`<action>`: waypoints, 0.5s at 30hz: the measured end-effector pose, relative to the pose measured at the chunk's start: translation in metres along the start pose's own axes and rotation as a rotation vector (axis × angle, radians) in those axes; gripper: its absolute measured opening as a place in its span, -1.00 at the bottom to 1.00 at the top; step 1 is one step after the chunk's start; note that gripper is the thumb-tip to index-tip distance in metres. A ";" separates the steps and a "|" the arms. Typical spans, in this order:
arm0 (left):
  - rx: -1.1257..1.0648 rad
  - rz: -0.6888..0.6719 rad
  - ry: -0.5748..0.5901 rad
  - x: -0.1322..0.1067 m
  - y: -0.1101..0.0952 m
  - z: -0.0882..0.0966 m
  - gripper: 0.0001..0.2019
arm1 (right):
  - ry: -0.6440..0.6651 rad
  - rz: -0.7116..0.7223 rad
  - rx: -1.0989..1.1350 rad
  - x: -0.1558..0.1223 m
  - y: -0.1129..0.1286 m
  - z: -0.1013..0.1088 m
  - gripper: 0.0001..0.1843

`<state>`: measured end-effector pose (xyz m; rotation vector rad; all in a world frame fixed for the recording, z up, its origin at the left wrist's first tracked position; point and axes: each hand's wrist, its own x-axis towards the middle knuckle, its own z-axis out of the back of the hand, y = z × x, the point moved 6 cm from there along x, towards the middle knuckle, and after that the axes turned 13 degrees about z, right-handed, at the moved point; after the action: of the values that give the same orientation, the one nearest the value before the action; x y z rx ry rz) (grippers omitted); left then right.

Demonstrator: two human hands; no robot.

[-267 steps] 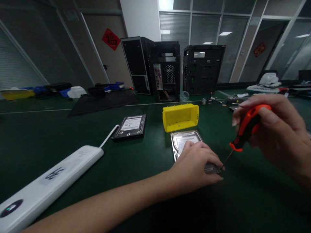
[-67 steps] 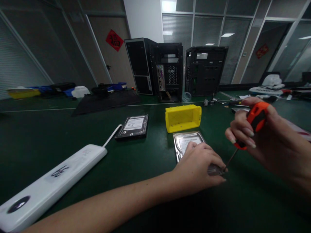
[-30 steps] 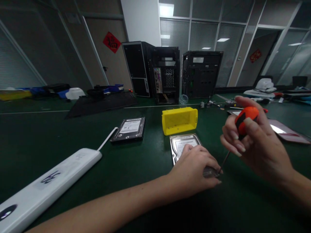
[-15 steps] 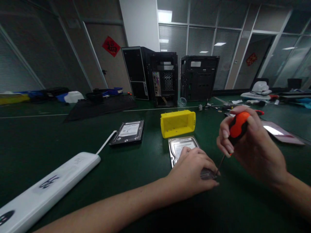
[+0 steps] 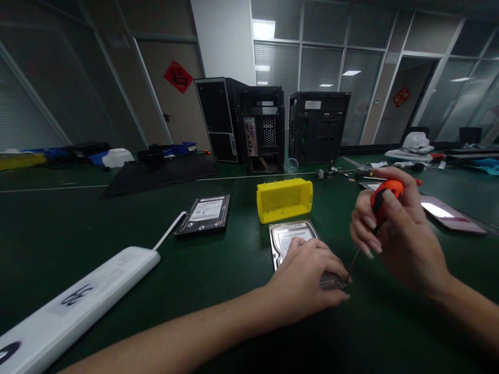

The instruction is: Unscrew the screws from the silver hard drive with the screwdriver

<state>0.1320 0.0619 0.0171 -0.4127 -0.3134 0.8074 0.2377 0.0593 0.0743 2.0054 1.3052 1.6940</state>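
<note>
The green table (image 5: 202, 270) carries a silver drive (image 5: 286, 240), black drive (image 5: 206, 213) and yellow bin (image 5: 284, 185)

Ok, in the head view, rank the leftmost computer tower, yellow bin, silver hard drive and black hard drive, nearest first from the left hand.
1. Silver hard drive: partly under the left hand.
2. Yellow bin: just beyond.
3. Black hard drive: left of the bin.
4. Leftmost computer tower: at the back.

Left hand (image 5: 307, 267) grips silver hard drive (image 5: 290, 236); right hand (image 5: 405, 236) holds orange-black screwdriver (image 5: 393, 187), tip down at drive's near end.
</note>
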 end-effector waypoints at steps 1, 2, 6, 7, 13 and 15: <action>-0.001 -0.001 0.003 0.000 0.000 0.000 -0.83 | -0.001 0.000 0.007 0.000 0.000 0.000 -0.76; -0.002 -0.002 0.006 0.000 0.000 0.000 -0.83 | 0.000 -0.002 0.013 0.000 0.000 0.000 -0.76; -0.006 -0.005 0.015 0.000 0.000 -0.001 -0.82 | 0.025 0.007 0.006 -0.002 0.002 -0.002 -0.73; -0.007 -0.005 0.016 0.000 0.001 -0.001 -0.82 | 0.034 0.010 -0.002 -0.002 0.002 -0.002 -0.74; -0.005 -0.011 0.017 0.001 0.000 -0.001 -0.82 | 0.053 0.063 -0.052 0.000 0.005 0.002 -0.78; -0.009 -0.014 0.016 0.001 0.000 -0.001 -0.82 | 0.050 0.087 -0.069 0.001 0.006 0.003 -0.80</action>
<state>0.1328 0.0622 0.0161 -0.4249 -0.3050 0.7891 0.2431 0.0574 0.0777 2.0202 1.1742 1.8128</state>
